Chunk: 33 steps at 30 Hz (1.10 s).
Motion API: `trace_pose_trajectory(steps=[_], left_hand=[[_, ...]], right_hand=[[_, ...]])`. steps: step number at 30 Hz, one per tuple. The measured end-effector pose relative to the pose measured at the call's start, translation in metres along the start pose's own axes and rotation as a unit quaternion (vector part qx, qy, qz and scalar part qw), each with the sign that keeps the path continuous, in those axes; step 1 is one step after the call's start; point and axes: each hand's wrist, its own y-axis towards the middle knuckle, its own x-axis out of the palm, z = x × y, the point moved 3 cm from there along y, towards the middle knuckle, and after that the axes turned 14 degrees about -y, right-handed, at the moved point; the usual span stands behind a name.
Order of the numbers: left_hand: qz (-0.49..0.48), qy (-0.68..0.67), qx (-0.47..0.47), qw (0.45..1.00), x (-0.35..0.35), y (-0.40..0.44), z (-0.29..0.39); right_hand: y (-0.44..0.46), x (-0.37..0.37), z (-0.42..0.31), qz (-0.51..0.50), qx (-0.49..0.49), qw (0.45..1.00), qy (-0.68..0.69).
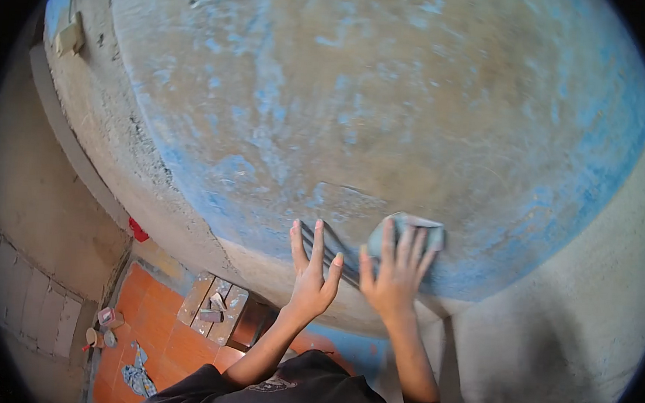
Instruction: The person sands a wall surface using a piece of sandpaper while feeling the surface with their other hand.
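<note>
Head view: pressing must not lead with a label, so:

Pressing a pale teal sheet (pixel 434 236) against the blue-patched wall (pixel 416 118) in head view: right hand (pixel 395 283), fingers straight, slightly apart, laid over the sheet, not curled round it. Left hand (pixel 312 281) just beside, fingers spread, nothing in it; can't tell if tips touch wall. Wooden stool (pixel 197 297) below left, small items on top. Patterned cloth (pixel 136 378) on orange floor (pixel 184 344).

Light is moderate, apparently from the left; a soft shadow (pixel 555 356) darkens the pale wall (pixel 488 333) at right. The right hand (pixel 393 286) shows slight motion blur. Fisheye distortion bows the blue-patched wall (pixel 387 109); black vignetting fills the corners.
</note>
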Motion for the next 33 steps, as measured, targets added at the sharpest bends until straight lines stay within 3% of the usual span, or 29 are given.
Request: trace_pose_trajectory(steps=[5,11,13,15,18,21,24,28,31,32,33], left_hand=[[0.000,0.039,-0.008,0.999,-0.050,0.008,-0.018],[0.016,-0.019,0.036,0.999,-0.134,0.019,-0.057],[-0.020,0.015,0.045,0.999,-0.160,0.018,-0.070],[0.014,0.036,0.044,0.998,-0.186,0.019,-0.081],[0.035,0.042,0.042,0.998,-0.220,0.024,-0.101],[0.021,0.023,0.038,0.999,-0.242,0.025,-0.118],[-0.019,0.033,0.042,0.998,-0.253,0.029,-0.128],[-0.052,0.021,0.048,0.997,-0.250,0.028,-0.135],[-0.054,0.004,0.023,0.998,-0.244,0.027,-0.137],[-0.059,0.006,0.023,0.998,-0.242,0.026,-0.138],[-0.064,0.010,0.025,0.998,-0.242,0.027,-0.140]], right_hand=[[0.061,-0.034,-0.001,0.159,0.112,0.980,0.033],[0.028,0.012,-0.108,-0.047,-0.129,0.989,-0.051],[0.058,0.002,-0.119,0.049,-0.061,0.996,-0.044],[0.093,-0.012,-0.130,0.155,0.030,0.987,-0.011],[0.103,-0.001,-0.172,0.142,0.012,0.990,0.003],[0.067,0.029,-0.250,-0.116,-0.202,0.972,-0.014],[0.064,0.036,-0.260,-0.097,-0.175,0.979,-0.047],[0.072,0.027,-0.242,0.085,0.064,0.994,-0.008],[0.032,0.050,-0.266,-0.015,0.032,0.999,0.002],[0.015,0.061,-0.272,-0.099,-0.007,0.995,0.002],[0.006,0.066,-0.263,-0.069,0.029,0.997,-0.003]])
